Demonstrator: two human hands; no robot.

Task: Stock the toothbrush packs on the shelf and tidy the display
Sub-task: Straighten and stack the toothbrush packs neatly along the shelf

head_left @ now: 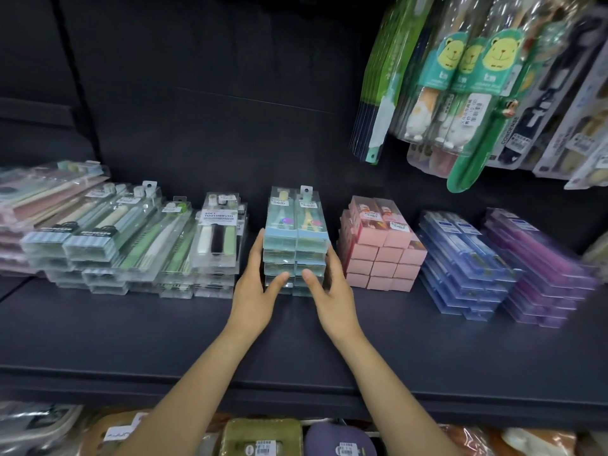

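Note:
A double stack of clear toothbrush packs with pale blue-green ends [296, 238] stands in the middle of the dark shelf [164, 330]. My left hand [255, 284] lies flat against the stack's left side, its thumb across the front of the lower packs. My right hand [329, 287] presses the stack's right side, its thumb on the front as well. The fingers of both hands are fairly straight and clasp the stack between them.
Left of the stack lie slanted piles of clear packs [108, 238] and a "Soft Toothbrush" pile [220, 238]. To the right stand pink boxes [381, 255], blue packs [467, 264] and purple packs [539, 268]. Hanging packs [467, 80] overhang the upper right. Goods fill the lower shelf [263, 437].

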